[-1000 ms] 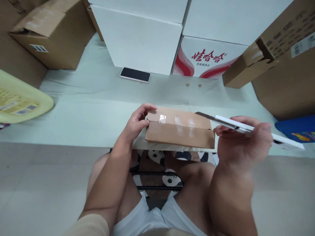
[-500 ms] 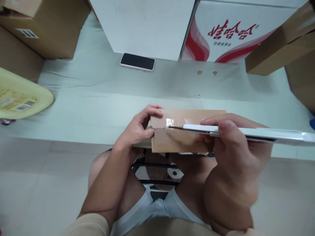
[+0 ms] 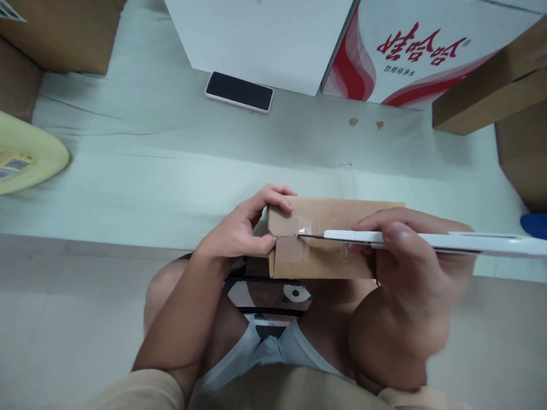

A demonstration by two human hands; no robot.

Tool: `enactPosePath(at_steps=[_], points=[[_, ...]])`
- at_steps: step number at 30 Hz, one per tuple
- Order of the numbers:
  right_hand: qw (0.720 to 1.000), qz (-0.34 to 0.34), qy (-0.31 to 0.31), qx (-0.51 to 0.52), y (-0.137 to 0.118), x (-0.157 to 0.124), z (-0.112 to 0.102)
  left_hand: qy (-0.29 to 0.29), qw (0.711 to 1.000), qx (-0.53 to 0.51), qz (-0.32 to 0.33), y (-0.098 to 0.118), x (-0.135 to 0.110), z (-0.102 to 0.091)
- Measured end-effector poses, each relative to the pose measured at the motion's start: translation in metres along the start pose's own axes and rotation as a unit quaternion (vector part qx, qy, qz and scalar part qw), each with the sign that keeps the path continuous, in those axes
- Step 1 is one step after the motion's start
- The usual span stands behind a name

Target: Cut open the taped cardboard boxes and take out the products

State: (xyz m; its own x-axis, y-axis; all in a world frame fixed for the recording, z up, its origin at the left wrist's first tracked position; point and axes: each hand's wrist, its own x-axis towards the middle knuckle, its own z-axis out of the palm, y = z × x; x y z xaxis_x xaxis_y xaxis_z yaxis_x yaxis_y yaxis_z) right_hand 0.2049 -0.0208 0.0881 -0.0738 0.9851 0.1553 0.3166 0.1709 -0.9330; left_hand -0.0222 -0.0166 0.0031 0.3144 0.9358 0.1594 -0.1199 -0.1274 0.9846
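Observation:
A small brown cardboard box (image 3: 318, 259), sealed with clear tape along its seam, lies at the near edge of the pale table (image 3: 141, 188). My left hand (image 3: 243, 228) is closed on the box's left end, thumb at the seam. My right hand (image 3: 410, 256) is wrapped round a long white utility knife (image 3: 427, 240). The knife lies level across the box and its blade tip touches the taped seam near the left end.
A phone (image 3: 239, 91) lies face up behind the box. White cartons (image 3: 265, 40), one with red print (image 3: 410, 57), stand at the back. Brown boxes (image 3: 491, 91) are at the right and far left. A yellow object (image 3: 25, 156) sits at the left edge.
My right hand has brought the knife leftward from the box's right end until the blade tip reached the taped seam at the left. The view has shifted slightly forward.

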Motion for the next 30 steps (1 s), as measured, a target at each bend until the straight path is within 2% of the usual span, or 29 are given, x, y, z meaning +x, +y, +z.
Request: enactPosePath(at_steps=[3, 6, 11, 14, 19, 21, 24, 26, 30], points=[[0.999, 0.019, 0.019, 0.035, -0.002, 0.003, 0.003, -0.01, 1.0, 0.011, 0.002, 0.0, -0.001, -0.001], [0.998, 0.058, 0.025, 0.025, -0.005, 0.007, 0.006, -0.008, 1.0, 0.02, -0.002, 0.0, -0.001, -0.001], [0.995, 0.097, -0.015, 0.006, -0.004, 0.014, 0.005, 0.006, 1.0, 0.016, 0.004, -0.003, 0.0, 0.0], [0.996, 0.089, -0.025, -0.015, -0.001, 0.015, 0.004, 0.006, 1.0, 0.025, 0.012, -0.005, 0.0, 0.0], [0.997, 0.058, 0.021, -0.042, -0.005, 0.014, 0.0, -0.015, 0.999, 0.029, 0.031, -0.007, 0.001, -0.002], [0.997, 0.053, -0.005, -0.056, -0.009, 0.014, -0.004, -0.017, 0.999, 0.027, 0.036, -0.007, 0.001, -0.002], [0.994, 0.04, -0.084, -0.061, -0.012, 0.017, -0.012, -0.023, 0.998, 0.034, 0.039, -0.007, 0.001, -0.003], [0.993, 0.041, -0.1, -0.049, -0.011, 0.017, -0.014, -0.026, 0.998, 0.041, 0.038, -0.007, 0.002, -0.003], [0.997, 0.058, -0.043, -0.041, -0.004, 0.018, -0.011, -0.027, 0.998, 0.038, 0.039, -0.007, 0.002, -0.003]])
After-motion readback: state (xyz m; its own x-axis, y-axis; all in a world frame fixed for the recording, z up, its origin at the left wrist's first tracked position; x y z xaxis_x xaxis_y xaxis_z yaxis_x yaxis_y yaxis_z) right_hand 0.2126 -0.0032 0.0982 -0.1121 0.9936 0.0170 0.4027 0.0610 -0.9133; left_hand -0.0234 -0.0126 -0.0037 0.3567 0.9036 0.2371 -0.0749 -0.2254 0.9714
